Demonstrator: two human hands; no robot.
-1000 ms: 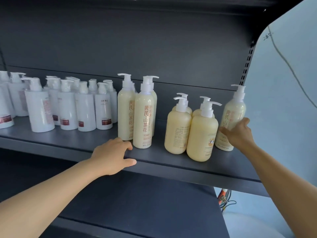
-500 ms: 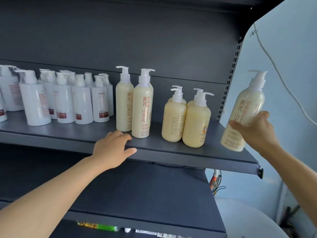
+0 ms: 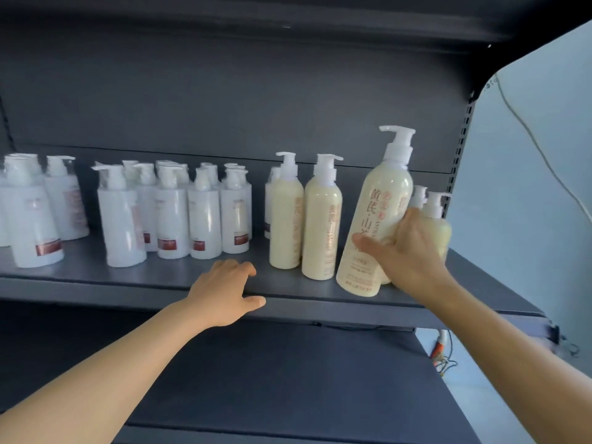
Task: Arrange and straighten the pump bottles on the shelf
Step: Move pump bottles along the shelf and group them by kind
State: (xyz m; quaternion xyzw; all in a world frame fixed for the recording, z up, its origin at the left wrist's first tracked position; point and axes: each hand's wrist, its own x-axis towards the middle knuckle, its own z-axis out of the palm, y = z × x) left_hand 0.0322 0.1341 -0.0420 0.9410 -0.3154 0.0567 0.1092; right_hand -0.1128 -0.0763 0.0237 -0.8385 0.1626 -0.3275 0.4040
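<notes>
My right hand [image 3: 407,251] grips a tall cream pump bottle [image 3: 378,213] with red characters, tilted slightly and held in front of the short cream bottles [image 3: 439,225], which it partly hides. Its base is near the shelf's front edge; whether it touches the shelf I cannot tell. Two more tall cream bottles [image 3: 320,219] stand upright just left of it. Several white pump bottles [image 3: 173,216] crowd the left half of the dark grey shelf [image 3: 128,283]. My left hand [image 3: 226,293] rests on the shelf's front edge, fingers loosely curved, holding nothing.
A dark back panel and an upper shelf [image 3: 288,24] close in the space above. A lower shelf [image 3: 288,379] juts out beneath my arms. A slotted upright [image 3: 461,136] ends the shelf at right, with a pale wall and cables [image 3: 443,354] beyond.
My right hand has carried the tall cream bottle from beyond the shelf's right end leftwards, in front of the short cream bottles. My left hand has stayed on the shelf edge.
</notes>
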